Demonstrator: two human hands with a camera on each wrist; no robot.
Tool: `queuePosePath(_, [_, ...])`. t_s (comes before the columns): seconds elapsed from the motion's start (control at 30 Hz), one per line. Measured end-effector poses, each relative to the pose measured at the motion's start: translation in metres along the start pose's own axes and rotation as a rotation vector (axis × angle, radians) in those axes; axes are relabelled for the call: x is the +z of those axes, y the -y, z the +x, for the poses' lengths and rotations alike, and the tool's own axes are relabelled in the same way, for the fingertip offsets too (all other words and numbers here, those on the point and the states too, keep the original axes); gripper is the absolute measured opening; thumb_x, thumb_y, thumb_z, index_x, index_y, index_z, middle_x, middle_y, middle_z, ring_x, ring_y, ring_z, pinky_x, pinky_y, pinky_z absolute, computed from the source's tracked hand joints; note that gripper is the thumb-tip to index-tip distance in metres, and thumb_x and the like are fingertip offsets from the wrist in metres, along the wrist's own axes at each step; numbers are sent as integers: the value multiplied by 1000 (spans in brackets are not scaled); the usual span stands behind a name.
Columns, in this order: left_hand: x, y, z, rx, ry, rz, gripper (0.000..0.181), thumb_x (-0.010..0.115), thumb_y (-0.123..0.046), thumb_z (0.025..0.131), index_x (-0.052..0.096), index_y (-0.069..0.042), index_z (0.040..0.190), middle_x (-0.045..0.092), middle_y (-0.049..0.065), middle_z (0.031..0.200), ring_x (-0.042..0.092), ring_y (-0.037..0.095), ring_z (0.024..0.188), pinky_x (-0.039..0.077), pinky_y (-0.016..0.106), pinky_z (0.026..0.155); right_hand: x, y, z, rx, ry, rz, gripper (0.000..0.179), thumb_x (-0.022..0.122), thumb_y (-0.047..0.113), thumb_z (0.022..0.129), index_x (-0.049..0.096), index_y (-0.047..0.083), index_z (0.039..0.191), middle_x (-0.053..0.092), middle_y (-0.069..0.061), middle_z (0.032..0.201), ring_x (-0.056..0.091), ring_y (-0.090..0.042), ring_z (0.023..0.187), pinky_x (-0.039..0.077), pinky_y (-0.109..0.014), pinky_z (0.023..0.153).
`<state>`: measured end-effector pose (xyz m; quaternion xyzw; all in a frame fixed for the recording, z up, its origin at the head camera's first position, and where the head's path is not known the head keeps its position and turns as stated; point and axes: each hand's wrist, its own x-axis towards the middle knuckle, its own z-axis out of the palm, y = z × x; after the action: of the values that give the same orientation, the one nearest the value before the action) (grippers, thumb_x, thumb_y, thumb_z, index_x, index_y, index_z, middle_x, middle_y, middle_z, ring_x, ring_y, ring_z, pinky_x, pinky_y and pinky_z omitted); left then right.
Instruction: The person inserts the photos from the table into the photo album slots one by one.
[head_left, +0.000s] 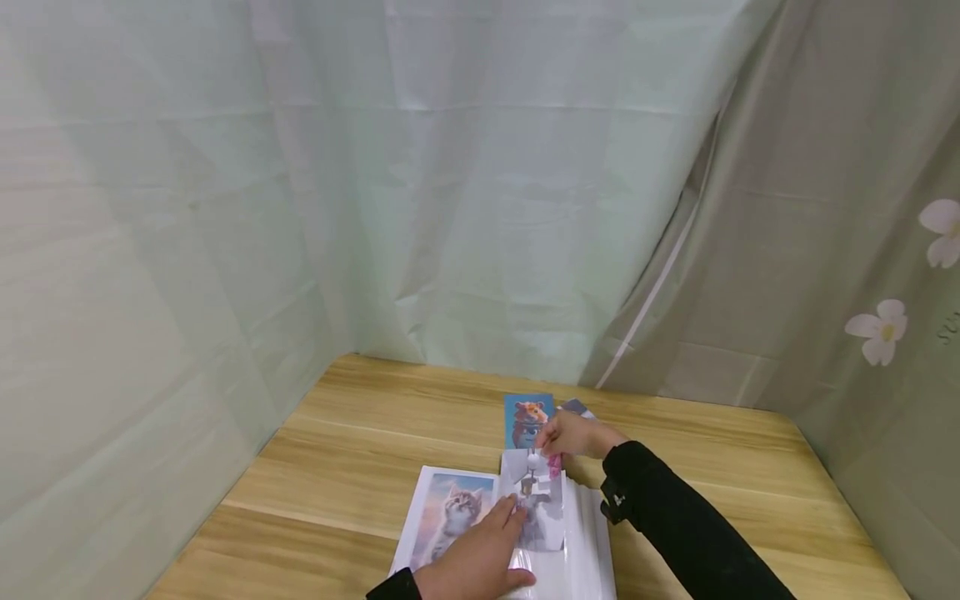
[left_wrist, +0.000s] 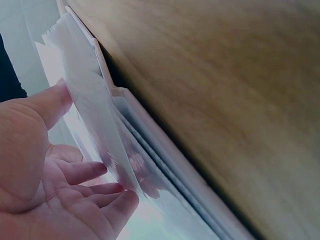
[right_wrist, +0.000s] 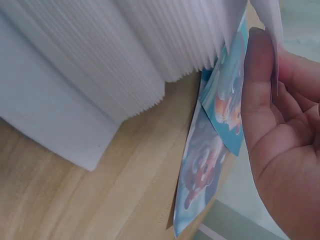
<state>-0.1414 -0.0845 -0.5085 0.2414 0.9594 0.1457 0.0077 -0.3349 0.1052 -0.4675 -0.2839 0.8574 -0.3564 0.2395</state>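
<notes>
A photo album (head_left: pixel 588 533) lies open on the table, its stack of pages showing in the right wrist view. My right hand (head_left: pixel 576 435) pinches the top edge of a greyish picture card (head_left: pixel 517 463). Most of this card lies over the right-hand page, apparently within a clear sleeve, with its top sticking out past the page. The left hand (head_left: pixel 480 557) rests on that page with fingers extended, fingertips touching the card's area. Under the left hand, the left wrist view shows glossy clear pages (left_wrist: pixel 87 95). A kitten picture (head_left: pixel 459 507) fills the left-hand page.
Just beyond the album lie a blue card with a furry animal (head_left: pixel 525 411) and another card (head_left: pixel 577 407), partly hidden by the right hand. The wooden table (head_left: pixel 360 467) meets pale curtains (head_left: pixel 487 208) at its back and sides.
</notes>
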Motion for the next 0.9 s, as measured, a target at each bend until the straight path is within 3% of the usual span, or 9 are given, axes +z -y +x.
queuePosePath(0.13, [-2, 0, 0, -5, 4, -8, 84, 73, -54, 85, 49, 1, 144, 42, 19, 152, 42, 31, 140, 45, 35, 106, 2, -2, -2, 27, 42, 60, 9, 68, -4, 90, 75, 1, 94, 67, -1, 79, 54, -11, 63, 52, -26, 62])
queuePosePath(0.43, [-3, 0, 1, 16, -6, -1, 86, 73, -53, 85, 46, 2, 145, 43, 20, 151, 43, 30, 139, 44, 35, 107, 3, -5, -4, 24, 76, 67, 10, 70, -2, 89, 76, 1, 96, 67, -1, 81, 54, -12, 66, 54, -31, 67])
queuePosePath(0.53, [-3, 0, 1, 28, -16, 8, 85, 73, -53, 85, 47, 2, 144, 43, 21, 151, 44, 30, 139, 45, 34, 106, 3, -4, -2, -27, 73, -2, 11, 68, -2, 90, 75, 2, 98, 69, 0, 83, 55, -11, 69, 54, -30, 68])
queuePosePath(0.73, [-4, 0, -1, 34, -14, 21, 83, 73, -54, 86, 50, 1, 143, 44, 20, 151, 45, 29, 138, 48, 32, 102, 9, -1, 5, -241, 19, -243, 15, 66, -3, 92, 77, 6, 95, 71, 2, 90, 59, -5, 79, 54, -24, 75])
queuePosePath(0.9, [-5, 1, -2, 35, -3, 22, 83, 72, -55, 86, 50, 0, 144, 43, 20, 152, 44, 29, 139, 48, 32, 101, 16, 2, 9, -321, 18, -275, 18, 64, -8, 91, 77, 5, 91, 73, 0, 89, 60, -2, 79, 54, -22, 77])
